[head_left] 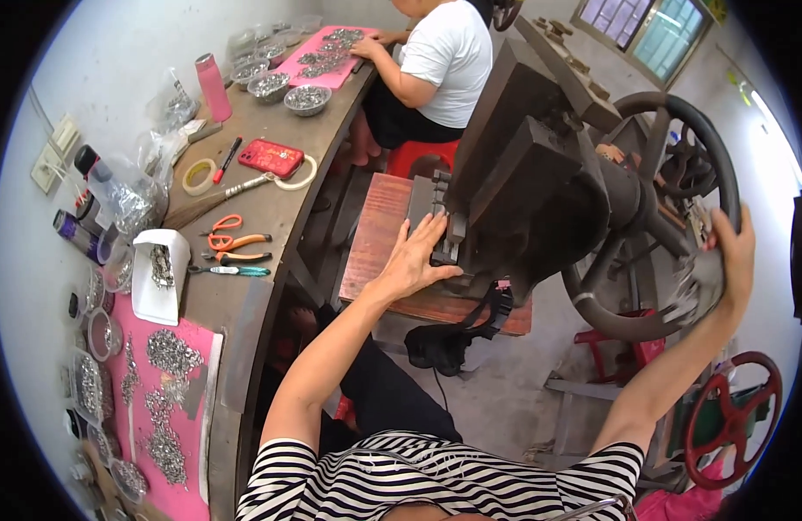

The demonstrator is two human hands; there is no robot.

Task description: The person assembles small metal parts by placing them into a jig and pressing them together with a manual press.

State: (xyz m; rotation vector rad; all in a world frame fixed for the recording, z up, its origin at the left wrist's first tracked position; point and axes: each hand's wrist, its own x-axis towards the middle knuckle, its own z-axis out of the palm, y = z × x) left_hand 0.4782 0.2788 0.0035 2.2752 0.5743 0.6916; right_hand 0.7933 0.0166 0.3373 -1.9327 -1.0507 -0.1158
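Note:
A large dark handwheel (611, 319) stands at the side of a heavy dark metal press (531, 191). My right hand (734, 252) is closed around the wheel's rim at the right, where a grey rag (700, 282) is wrapped. My left hand (415, 252) lies with fingers stretched out on a dark metal die block (425, 201) at the front of the press. Its thumb points toward the press, and its fingertips touch the block's edge. The block rests on a reddish wooden board (375, 226). Whether a small part lies under my fingers is hidden.
On the left bench (253, 221) are orange-handled scissors (225, 233), pliers (240, 259), a white scoop (162, 300) and a pink mat (140, 451) with small silvery parts. A person (444, 65) works at the far end. A red handwheel (735, 412) stands at lower right.

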